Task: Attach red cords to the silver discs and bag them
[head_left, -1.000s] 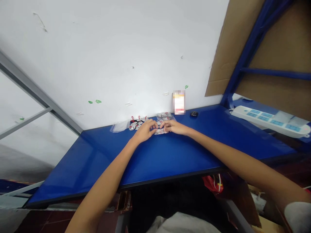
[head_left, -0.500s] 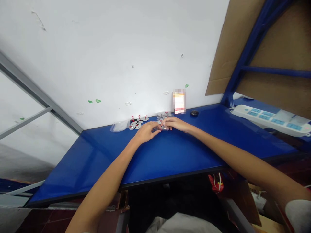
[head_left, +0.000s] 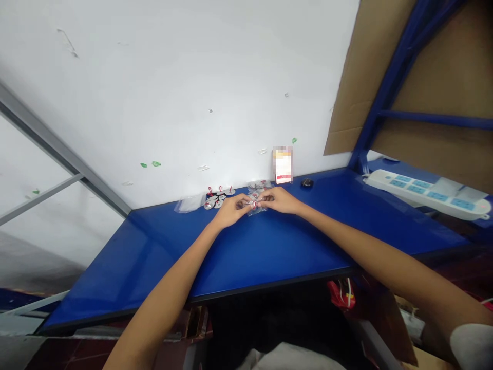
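Observation:
Both hands meet over the back of the blue table (head_left: 246, 252). Between my left hand (head_left: 230, 210) and my right hand (head_left: 281, 200) is a small clear plastic bag (head_left: 256, 209) with a round disc and a bit of red cord in it. The fingertips of each hand pinch the bag's upper edge from either side. Behind them lie more bagged discs (head_left: 259, 184). Left of my left hand is a cluster of round silvery discs (head_left: 219, 197) with red loops. Flat clear plastic bags (head_left: 189, 203) rest beside that cluster.
A blurred upright card or box (head_left: 283, 165) leans on the white wall (head_left: 231, 77). Near it lies a small black round object (head_left: 307, 183). A white power strip (head_left: 427, 194) with blue sockets sits at the right, by a blue metal frame (head_left: 389, 82).
The bag has tilted up, and its lower part now hangs below my fingers. My hands have drawn to its upper edge in a pinch. The camera view has shifted slightly.

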A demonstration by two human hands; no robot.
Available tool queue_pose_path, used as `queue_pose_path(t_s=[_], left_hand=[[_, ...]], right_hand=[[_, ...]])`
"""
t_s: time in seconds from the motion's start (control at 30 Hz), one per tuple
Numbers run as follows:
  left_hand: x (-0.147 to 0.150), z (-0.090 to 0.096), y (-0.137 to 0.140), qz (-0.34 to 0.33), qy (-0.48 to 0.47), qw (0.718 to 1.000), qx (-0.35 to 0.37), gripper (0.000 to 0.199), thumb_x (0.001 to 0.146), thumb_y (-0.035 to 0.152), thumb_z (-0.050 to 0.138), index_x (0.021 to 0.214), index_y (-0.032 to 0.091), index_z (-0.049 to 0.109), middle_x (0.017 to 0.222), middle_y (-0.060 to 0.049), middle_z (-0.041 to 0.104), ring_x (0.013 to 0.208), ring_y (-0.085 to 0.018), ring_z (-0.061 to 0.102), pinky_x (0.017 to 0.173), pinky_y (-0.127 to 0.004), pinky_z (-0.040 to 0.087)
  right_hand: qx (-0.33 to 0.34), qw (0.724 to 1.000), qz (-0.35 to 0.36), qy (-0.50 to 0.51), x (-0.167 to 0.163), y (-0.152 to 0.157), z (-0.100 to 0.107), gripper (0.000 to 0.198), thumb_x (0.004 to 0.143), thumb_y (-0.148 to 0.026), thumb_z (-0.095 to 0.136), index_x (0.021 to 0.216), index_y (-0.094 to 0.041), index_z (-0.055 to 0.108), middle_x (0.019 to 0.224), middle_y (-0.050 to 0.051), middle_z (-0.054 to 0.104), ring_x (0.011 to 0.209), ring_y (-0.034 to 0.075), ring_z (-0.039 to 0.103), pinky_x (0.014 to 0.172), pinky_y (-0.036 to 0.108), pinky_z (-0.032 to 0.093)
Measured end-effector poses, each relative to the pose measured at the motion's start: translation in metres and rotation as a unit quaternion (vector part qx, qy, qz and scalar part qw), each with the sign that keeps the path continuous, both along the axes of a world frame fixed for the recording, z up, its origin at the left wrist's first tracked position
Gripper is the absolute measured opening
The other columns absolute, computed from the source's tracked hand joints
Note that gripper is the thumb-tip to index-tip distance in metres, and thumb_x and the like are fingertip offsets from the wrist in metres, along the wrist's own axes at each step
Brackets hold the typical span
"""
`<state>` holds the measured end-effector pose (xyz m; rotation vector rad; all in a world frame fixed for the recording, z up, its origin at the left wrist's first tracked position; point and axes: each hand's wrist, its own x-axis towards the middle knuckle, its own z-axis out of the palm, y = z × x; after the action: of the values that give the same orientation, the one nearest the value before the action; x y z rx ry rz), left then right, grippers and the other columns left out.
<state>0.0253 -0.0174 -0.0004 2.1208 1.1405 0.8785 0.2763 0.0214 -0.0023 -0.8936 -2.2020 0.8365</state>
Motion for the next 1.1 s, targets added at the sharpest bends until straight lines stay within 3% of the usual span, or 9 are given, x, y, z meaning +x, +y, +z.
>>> queue_pose_path(t_s=[0.13,0.27,0.37,0.47,0.53,0.63,0.8,0.93,1.1], left_hand=[[-0.005,-0.002,0.007,-0.001,-0.046,0.998,-0.049,0.033,0.097,0.051,0.067,0.104,0.018,0.069,0.085,-0.006,0.077,0.070,-0.018,0.071,0.069,-0.031,0.059],[-0.013,-0.001,0.014,0.049,-0.038,0.998,-0.015,0.028,0.100,0.044,0.058,0.099,0.018,0.069,0.085,-0.006,0.077,0.068,-0.016,0.070,0.065,-0.028,0.057],[-0.018,-0.002,0.018,0.083,-0.013,0.996,0.014,0.026,0.099,0.041,0.057,0.098,0.019,0.071,0.084,-0.005,0.077,0.067,-0.016,0.070,0.066,-0.028,0.056],[-0.021,-0.004,0.020,0.098,0.016,0.995,0.031,0.025,0.099,0.040,0.057,0.096,0.021,0.071,0.082,-0.003,0.078,0.066,-0.017,0.071,0.068,-0.029,0.056],[-0.022,-0.004,0.020,0.103,0.040,0.993,0.039,0.024,0.099,0.040,0.057,0.096,0.021,0.072,0.082,-0.003,0.078,0.068,-0.018,0.072,0.070,-0.030,0.055],[-0.023,-0.004,0.020,0.113,0.080,0.988,0.067,0.023,0.100,0.039,0.056,0.095,0.022,0.072,0.082,-0.003,0.079,0.073,-0.020,0.073,0.074,-0.031,0.054],[-0.025,-0.001,0.021,0.121,0.110,0.981,0.107,0.022,0.100,0.036,0.056,0.094,0.023,0.072,0.081,-0.002,0.078,0.073,-0.021,0.072,0.078,-0.032,0.052],[-0.034,0.008,0.022,0.152,0.142,0.970,0.127,0.022,0.101,0.037,0.055,0.096,0.024,0.073,0.083,-0.002,0.078,0.075,-0.021,0.071,0.077,-0.031,0.051],[-0.066,0.021,0.030,0.285,0.154,0.938,0.125,0.023,0.100,0.034,0.053,0.097,0.024,0.073,0.085,-0.005,0.078,0.081,-0.023,0.071,0.077,-0.032,0.049]], right_hand=[[-0.085,0.993,-0.026,0.073,0.004,0.010,-0.005,0.032,0.084,-0.048,0.081,0.091,-0.017,0.081,0.074,0.003,0.074,0.068,0.018,0.066,0.065,0.030,0.048],[-0.143,0.966,-0.111,0.184,0.013,0.022,-0.006,0.037,0.079,-0.045,0.087,0.101,-0.016,0.078,0.071,0.003,0.073,0.062,0.016,0.063,0.058,0.028,0.050],[-0.164,0.939,-0.187,0.238,0.022,0.031,-0.008,0.041,0.076,-0.038,0.091,0.106,-0.015,0.074,0.073,0.004,0.073,0.061,0.015,0.062,0.057,0.027,0.051],[-0.155,0.937,-0.221,0.221,0.029,0.039,-0.014,0.037,0.079,-0.035,0.088,0.105,-0.015,0.072,0.074,0.004,0.073,0.061,0.015,0.062,0.057,0.027,0.050],[-0.117,0.956,-0.219,0.155,0.031,0.042,-0.018,0.029,0.084,-0.033,0.083,0.105,-0.016,0.072,0.075,0.004,0.074,0.063,0.016,0.064,0.060,0.027,0.050],[0.006,0.980,-0.200,0.024,0.031,0.041,-0.020,0.018,0.090,-0.031,0.076,0.103,-0.019,0.074,0.081,0.003,0.076,0.071,0.018,0.068,0.067,0.028,0.048],[0.133,0.965,-0.197,-0.113,0.031,0.034,-0.013,0.022,0.097,-0.039,0.070,0.111,-0.023,0.076,0.092,0.006,0.076,0.080,0.021,0.067,0.066,0.030,0.041],[0.178,0.956,-0.202,-0.115,0.030,0.029,-0.009,0.026,0.098,-0.040,0.070,0.114,-0.020,0.075,0.109,0.012,0.073,0.095,0.026,0.066,0.074,0.033,0.045],[0.207,0.961,-0.170,-0.076,0.025,0.024,-0.006,0.020,0.101,-0.032,0.064,0.113,-0.021,0.075,0.110,0.011,0.070,0.104,0.028,0.064,0.085,0.036,0.049]])
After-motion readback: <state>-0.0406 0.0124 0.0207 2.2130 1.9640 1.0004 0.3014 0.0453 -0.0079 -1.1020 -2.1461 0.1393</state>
